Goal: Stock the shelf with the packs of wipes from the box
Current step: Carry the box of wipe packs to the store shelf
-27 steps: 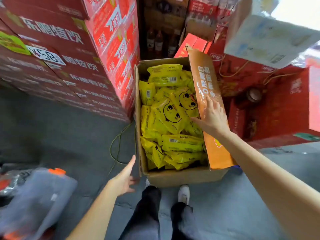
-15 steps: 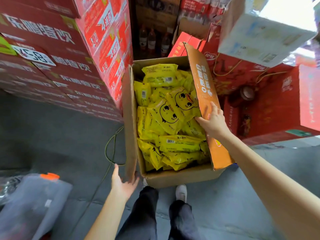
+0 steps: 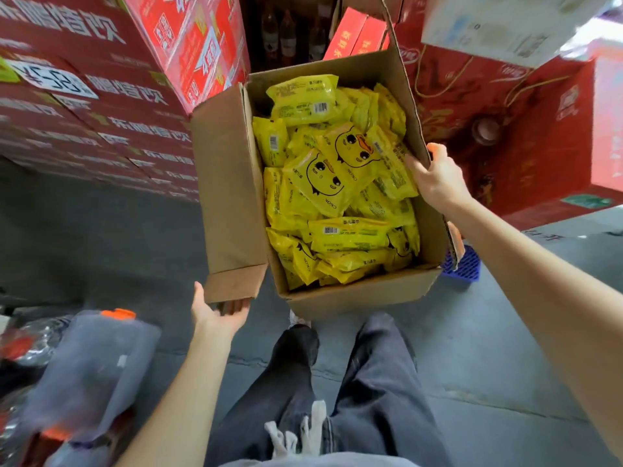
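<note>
An open cardboard box [image 3: 364,296] stands on the grey floor in front of my feet. It is filled with several yellow packs of wipes [image 3: 332,170] printed with a duck face, lying loosely in a heap. My right hand [image 3: 438,180] grips the box's right flap, fingers inside against the packs and thumb on the outside. My left hand [image 3: 217,316] is palm up at the near end of the left flap [image 3: 229,197], fingers touching its lower edge from beneath, thumb spread away.
Stacks of red cartons [image 3: 84,112] rise on the left, more red boxes [image 3: 512,153] on the right. A blue crate [image 3: 463,264] sits by the box's right corner. A grey bag [image 3: 91,358] lies lower left. Bottles [image 3: 286,32] stand behind.
The left flap has swung outward and up, and my left hand has risen to its near end. My right hand has shifted from flat on the orange right flap to gripping it.
</note>
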{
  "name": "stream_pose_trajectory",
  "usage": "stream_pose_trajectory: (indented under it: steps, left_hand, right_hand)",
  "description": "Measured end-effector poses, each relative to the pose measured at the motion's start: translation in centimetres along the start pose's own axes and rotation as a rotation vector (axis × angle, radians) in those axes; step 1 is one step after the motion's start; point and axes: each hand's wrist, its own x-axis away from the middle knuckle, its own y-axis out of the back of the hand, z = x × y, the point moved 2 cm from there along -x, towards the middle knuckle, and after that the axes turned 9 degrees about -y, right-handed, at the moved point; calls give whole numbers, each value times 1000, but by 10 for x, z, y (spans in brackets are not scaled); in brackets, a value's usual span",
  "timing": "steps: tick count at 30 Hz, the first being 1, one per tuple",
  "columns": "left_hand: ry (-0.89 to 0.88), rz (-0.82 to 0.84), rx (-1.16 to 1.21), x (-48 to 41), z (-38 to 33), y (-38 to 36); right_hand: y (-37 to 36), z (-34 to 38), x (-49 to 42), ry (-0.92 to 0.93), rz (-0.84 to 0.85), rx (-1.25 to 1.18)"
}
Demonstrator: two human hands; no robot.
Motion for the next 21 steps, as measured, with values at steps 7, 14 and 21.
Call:
stream_pose_trajectory:
  steps: [7,14,21]
  left_hand:
    - [-109,78,-21,3,-10,10]
    - [-248,64,-92,24,2,7]
    - [-459,139,-106,48,-16,6]
  right_hand:
    - [14,-1,-8,72,-8,99]
    - [41,-16,-13,94,51,2]
    - [61,-26,-21,145,132,-94]
